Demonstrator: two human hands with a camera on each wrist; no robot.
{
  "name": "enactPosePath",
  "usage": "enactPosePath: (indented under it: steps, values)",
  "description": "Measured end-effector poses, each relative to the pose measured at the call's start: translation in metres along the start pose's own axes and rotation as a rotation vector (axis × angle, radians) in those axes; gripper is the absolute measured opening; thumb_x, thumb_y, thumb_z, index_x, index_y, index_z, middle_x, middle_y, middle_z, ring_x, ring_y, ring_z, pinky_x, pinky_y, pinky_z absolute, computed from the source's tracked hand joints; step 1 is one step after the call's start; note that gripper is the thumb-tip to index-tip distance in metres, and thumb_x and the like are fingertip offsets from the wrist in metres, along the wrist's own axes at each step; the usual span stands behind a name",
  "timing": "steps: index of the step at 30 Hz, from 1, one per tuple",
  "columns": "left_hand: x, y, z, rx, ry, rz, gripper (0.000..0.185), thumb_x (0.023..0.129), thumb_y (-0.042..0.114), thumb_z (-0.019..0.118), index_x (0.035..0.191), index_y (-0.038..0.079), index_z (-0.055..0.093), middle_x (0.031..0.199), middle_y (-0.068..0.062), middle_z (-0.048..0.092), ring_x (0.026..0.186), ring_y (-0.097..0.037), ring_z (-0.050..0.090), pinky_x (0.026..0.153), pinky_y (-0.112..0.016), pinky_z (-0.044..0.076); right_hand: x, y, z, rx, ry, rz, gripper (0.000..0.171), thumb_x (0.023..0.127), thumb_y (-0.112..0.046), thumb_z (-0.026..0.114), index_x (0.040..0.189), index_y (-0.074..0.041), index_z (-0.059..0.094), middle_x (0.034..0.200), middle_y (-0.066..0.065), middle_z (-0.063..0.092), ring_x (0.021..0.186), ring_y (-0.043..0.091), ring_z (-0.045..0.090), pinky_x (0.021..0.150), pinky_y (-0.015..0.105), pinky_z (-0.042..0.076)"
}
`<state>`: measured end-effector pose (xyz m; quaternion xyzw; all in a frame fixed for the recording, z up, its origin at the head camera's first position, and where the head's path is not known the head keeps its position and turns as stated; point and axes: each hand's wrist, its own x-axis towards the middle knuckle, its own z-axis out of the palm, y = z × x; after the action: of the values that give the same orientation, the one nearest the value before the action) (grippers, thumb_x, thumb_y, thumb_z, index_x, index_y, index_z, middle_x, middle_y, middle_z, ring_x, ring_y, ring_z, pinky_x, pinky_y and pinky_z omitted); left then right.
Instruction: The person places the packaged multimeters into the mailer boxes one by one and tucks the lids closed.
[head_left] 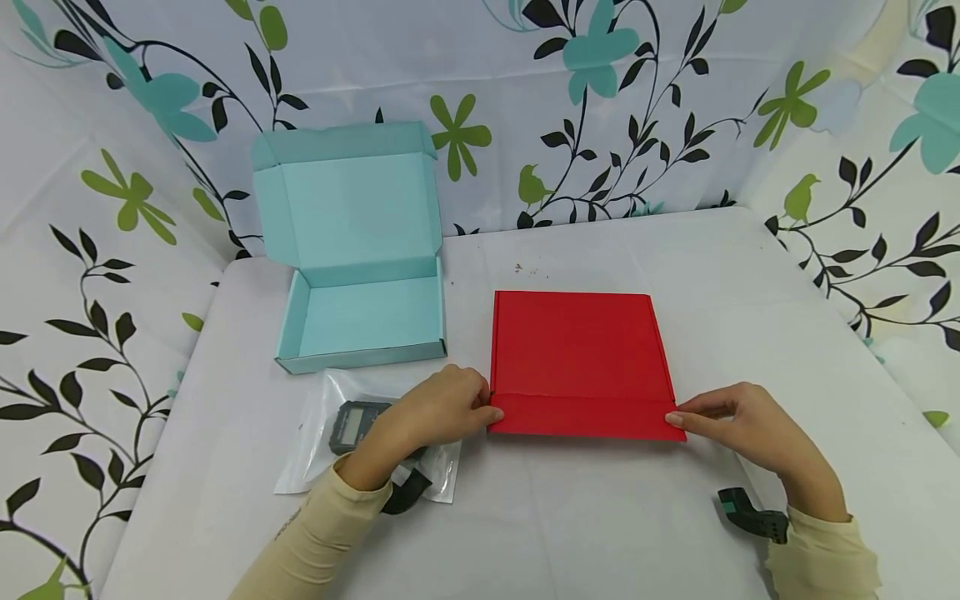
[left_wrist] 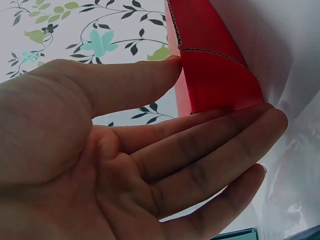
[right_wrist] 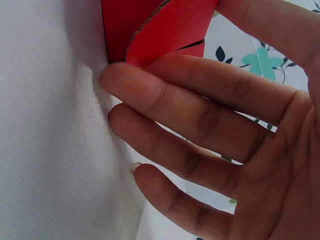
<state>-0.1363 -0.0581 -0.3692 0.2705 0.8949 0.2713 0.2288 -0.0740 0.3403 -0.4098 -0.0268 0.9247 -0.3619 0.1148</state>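
Note:
A red cardboard box lies on the table with its lid down. Its front flap slopes toward me, slightly raised. At the front left corner my left hand pinches the flap, thumb on top; in the left wrist view its fingers lie along a red side tab. My right hand holds the front right corner the same way, thumb on the flap. The right wrist view shows its fingertips against the curved red tab, close to the tablecloth. The box's inside is hidden.
An open teal cardboard box stands at the back left, lid upright. Partly under my left forearm lies a clear plastic bag containing a dark device with a small display. Patterned cloth hangs behind the white-covered table.

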Motion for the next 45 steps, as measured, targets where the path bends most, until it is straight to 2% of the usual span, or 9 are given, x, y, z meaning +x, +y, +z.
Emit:
enactPosePath:
  steps: [12,19,31,37,45]
  values:
    - [0.0010,-0.0006,0.0010,0.000,0.007,0.003,0.032,0.097,0.012,0.074,0.065,0.007,0.067,0.050,0.006,0.039,0.049,-0.007,0.036,0.051,-0.024,0.030,0.0022,0.0000,0.0015,-0.013,-0.023,-0.068,0.029,0.095,-0.028,0.079,0.110,-0.003,0.081,0.100,0.000,0.077,0.094,0.023,0.067,0.067,0.031,0.053]
    - [0.0028,-0.0007,0.0026,0.008,-0.001,-0.012,0.029,0.096,0.013,0.075,0.068,0.006,0.072,0.049,0.006,0.040,0.049,-0.008,0.037,0.051,-0.024,0.032,-0.0015,-0.0016,0.0026,0.013,-0.044,-0.066,0.030,0.095,-0.024,0.078,0.113,0.001,0.079,0.092,-0.006,0.076,0.080,0.017,0.057,0.060,0.028,0.045]
    - [0.0033,-0.0014,0.0025,0.008,-0.002,-0.023,0.024,0.096,0.013,0.075,0.073,0.009,0.074,0.051,0.004,0.046,0.050,-0.009,0.040,0.053,-0.025,0.035,-0.0002,-0.0023,0.0020,0.023,-0.049,-0.085,0.029,0.096,-0.021,0.077,0.113,0.002,0.079,0.091,-0.007,0.076,0.080,0.015,0.058,0.062,0.028,0.046]
    - [0.0036,-0.0024,0.0028,0.011,-0.001,-0.017,0.026,0.096,0.012,0.075,0.071,0.008,0.073,0.050,0.005,0.040,0.050,-0.009,0.037,0.052,-0.025,0.032,-0.0005,-0.0021,0.0028,0.018,-0.037,-0.101,0.024,0.095,-0.019,0.078,0.109,0.001,0.080,0.089,-0.008,0.076,0.081,0.013,0.058,0.063,0.027,0.046]
    - [0.0042,-0.0025,0.0025,0.023,0.011,-0.012,0.027,0.096,0.011,0.075,0.069,0.007,0.072,0.049,0.006,0.038,0.049,-0.009,0.036,0.051,-0.024,0.031,0.0002,-0.0030,0.0040,0.002,-0.017,-0.119,0.022,0.094,-0.020,0.079,0.107,-0.002,0.081,0.090,-0.009,0.077,0.088,0.014,0.067,0.070,0.030,0.053]
